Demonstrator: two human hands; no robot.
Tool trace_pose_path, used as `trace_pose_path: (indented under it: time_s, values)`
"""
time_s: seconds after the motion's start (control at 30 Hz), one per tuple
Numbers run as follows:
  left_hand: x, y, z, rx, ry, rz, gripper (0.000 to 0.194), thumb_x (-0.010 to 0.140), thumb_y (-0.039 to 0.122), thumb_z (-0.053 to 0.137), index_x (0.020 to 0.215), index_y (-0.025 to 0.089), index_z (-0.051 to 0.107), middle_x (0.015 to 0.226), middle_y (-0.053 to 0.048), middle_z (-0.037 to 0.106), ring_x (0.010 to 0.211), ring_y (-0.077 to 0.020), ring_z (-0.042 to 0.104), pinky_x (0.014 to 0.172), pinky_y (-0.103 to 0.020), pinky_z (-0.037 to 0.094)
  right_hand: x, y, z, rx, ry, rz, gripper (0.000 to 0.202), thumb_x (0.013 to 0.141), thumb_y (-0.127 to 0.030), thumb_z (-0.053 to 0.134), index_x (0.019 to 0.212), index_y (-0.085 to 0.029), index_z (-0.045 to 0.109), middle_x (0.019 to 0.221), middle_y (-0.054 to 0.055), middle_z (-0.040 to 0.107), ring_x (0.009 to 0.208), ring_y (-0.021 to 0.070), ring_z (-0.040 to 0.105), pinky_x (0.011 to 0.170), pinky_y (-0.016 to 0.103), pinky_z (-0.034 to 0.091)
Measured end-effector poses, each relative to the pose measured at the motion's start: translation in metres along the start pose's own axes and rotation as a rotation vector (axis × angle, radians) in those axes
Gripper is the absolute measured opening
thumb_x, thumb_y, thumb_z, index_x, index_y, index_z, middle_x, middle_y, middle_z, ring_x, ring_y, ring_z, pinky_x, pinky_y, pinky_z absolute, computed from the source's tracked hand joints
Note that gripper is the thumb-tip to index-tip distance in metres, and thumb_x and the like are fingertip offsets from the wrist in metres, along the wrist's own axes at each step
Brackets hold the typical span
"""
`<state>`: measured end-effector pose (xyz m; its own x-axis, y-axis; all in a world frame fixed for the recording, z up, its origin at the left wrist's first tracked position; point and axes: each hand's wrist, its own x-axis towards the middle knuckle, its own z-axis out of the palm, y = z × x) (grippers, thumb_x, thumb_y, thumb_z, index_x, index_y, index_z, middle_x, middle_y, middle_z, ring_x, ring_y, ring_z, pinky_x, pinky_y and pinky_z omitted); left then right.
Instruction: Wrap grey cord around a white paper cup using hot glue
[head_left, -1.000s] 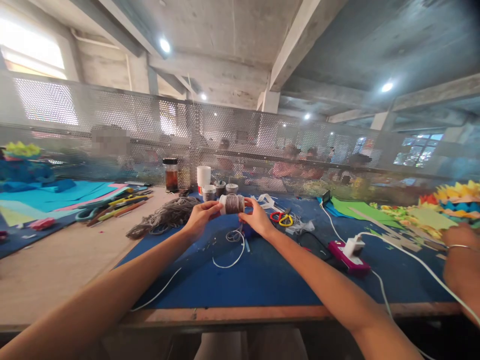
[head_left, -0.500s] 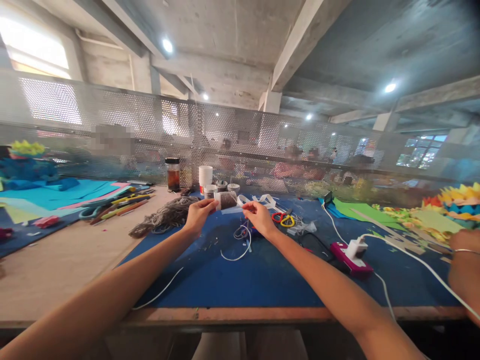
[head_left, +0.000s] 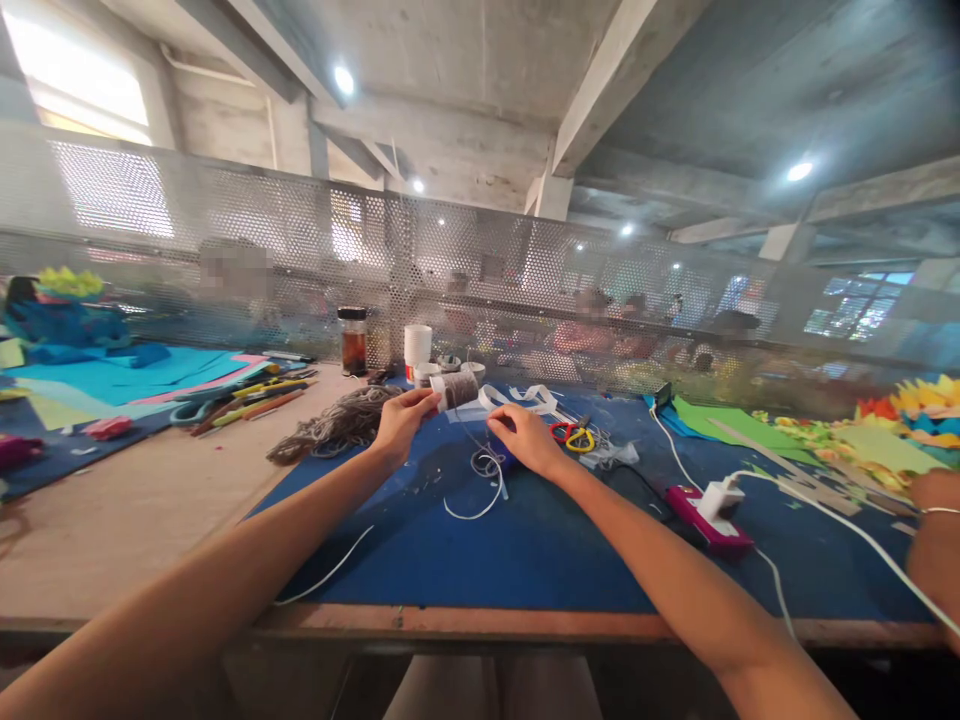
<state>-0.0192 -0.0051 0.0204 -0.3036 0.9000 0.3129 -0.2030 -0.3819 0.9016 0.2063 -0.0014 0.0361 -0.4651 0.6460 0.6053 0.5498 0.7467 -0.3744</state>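
My left hand (head_left: 407, 420) grips one end of a white paper cup (head_left: 440, 394) lying on its side in the air, with grey cord (head_left: 460, 391) wound around its body. A loose strand of the cord hangs from the cup toward a small tangle on the table. Just right of the cup, my right hand (head_left: 519, 437) has thumb and forefinger pinched together; whatever lies between them is too small to make out. A heap of grey cord (head_left: 334, 425) lies left of my left hand. Beneath my hands is a curled white wire (head_left: 476, 517).
Red-and-yellow scissors (head_left: 576, 437) and a white ribbon (head_left: 536, 400) lie right of my hand. Behind stand stacked white cups (head_left: 417, 345) and a jar (head_left: 352, 342). A power strip (head_left: 705, 520) trails cables at right, near another person's arm (head_left: 934, 545). Pens and tools (head_left: 251, 405) lie left.
The wound cup has tilted, its far end rising, and a strand of cord now shows hanging below it. My right hand has dropped slightly relative to the cup. The view has shifted a little.
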Motion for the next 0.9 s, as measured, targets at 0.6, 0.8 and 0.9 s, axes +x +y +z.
trace_pose_path:
  time_s: [0.6,0.8,0.9]
  values:
    - [-0.009,-0.003,0.005,0.054,-0.06,0.002,0.038,0.058,0.04,0.08,0.087,0.015,0.074,0.079,-0.005,0.072,0.07,-0.016,0.062,0.073,-0.03,0.048,-0.05,0.026,-0.026,-0.512,-0.272,-0.123,0.03,0.081,-0.022,0.055,0.111,-0.022,0.058,0.103,0.006,0.064,0.1,0.0216,0.055,0.09,0.037,0.036]
    - [-0.01,-0.002,0.007,0.061,-0.044,-0.007,0.034,0.06,0.037,0.08,0.086,0.016,0.073,0.08,-0.005,0.071,0.072,-0.016,0.062,0.076,-0.03,0.048,-0.056,0.025,-0.019,-0.558,-0.236,-0.177,0.034,0.083,-0.018,0.052,0.118,-0.018,0.053,0.104,0.009,0.059,0.098,0.0223,0.054,0.087,0.036,0.039]
    - [-0.01,-0.002,0.007,0.064,-0.044,-0.003,0.031,0.062,0.035,0.079,0.085,0.016,0.073,0.08,-0.004,0.071,0.073,-0.0156,0.062,0.076,-0.03,0.048,-0.055,0.027,-0.017,-0.611,-0.192,-0.184,0.035,0.084,-0.013,0.049,0.119,-0.018,0.052,0.102,0.009,0.057,0.094,0.0229,0.055,0.084,0.036,0.042]
